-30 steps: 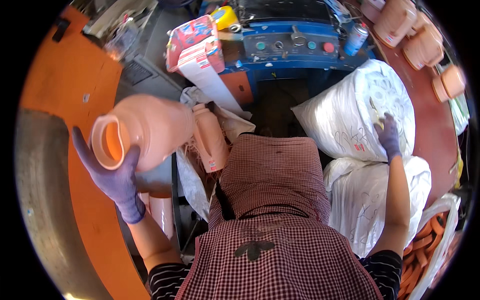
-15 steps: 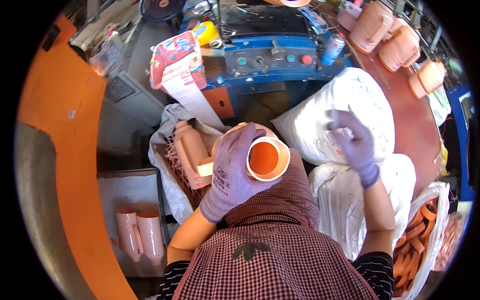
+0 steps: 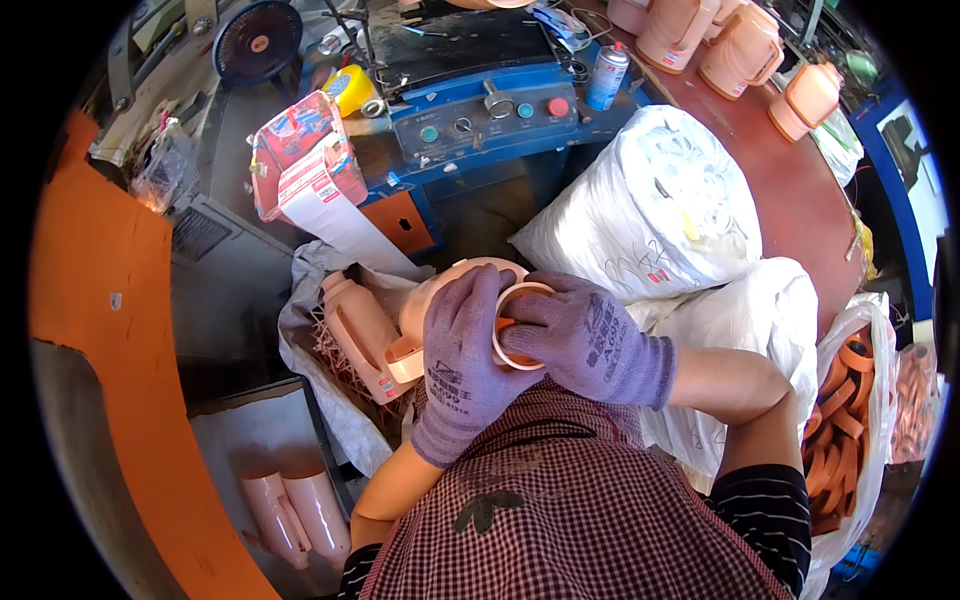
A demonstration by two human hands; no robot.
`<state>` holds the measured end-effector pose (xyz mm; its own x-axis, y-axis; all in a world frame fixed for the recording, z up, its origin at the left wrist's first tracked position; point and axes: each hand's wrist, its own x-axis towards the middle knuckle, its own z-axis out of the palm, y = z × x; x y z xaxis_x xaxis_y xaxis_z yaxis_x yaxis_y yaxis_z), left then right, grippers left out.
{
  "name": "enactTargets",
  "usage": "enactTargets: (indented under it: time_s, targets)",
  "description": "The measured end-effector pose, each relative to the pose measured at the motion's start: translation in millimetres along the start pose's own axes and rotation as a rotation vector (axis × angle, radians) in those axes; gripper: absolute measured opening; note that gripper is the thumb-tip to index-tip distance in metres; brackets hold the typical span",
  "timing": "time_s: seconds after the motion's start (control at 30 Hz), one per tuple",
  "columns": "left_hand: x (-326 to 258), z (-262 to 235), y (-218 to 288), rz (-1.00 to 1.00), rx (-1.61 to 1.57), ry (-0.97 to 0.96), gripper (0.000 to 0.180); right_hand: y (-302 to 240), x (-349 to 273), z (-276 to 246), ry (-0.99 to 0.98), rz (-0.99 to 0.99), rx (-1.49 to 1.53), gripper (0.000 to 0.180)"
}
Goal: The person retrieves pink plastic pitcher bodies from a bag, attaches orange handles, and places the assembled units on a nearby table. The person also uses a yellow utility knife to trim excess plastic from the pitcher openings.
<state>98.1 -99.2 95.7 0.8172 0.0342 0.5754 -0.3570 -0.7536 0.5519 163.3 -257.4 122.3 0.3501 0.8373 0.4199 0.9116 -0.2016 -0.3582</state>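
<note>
A peach plastic jug body (image 3: 500,268) with a side handle lies tilted over my lap, its round mouth facing me. My left hand (image 3: 462,365), in a purple knit glove, is closed around the jug just behind its rim. My right hand (image 3: 595,340), gloved the same way, is at the mouth with its fingers bent over the rim and into the opening. Whether those fingers pinch a small part is hidden. Just left of the jug, a similar peach bottle-shaped shell (image 3: 362,335) rests in an open white sack (image 3: 300,335).
White sacks (image 3: 590,225) stand ahead and right; the upper one holds pale pieces. Orange curved parts (image 3: 835,450) fill a bag at far right. Peach jugs (image 3: 740,55) stand on the red-brown table (image 3: 800,215). A blue control panel (image 3: 480,120) lies ahead. Two glossy shells (image 3: 315,510) lie lower left.
My right hand has come from above the white sack to the jug's mouth, its fingers now in the opening. My left hand still holds the jug. The whole view has shifted a little.
</note>
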Motion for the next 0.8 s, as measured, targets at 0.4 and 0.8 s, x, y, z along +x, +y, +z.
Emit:
enactTargets:
  time_s: [0.4, 0.8]
  targets:
    - [1.1, 4.0, -0.9, 0.068, -0.061, 0.008, 0.087, 34.3, -6.3, -24.5, -0.321, 0.426, 1.042, 0.026]
    - [10.2, -92.5, -34.5, -0.228, 0.099, -0.135, 0.081, 147.7, 178.4, -114.5, 0.506, 0.362, -0.493, 0.096]
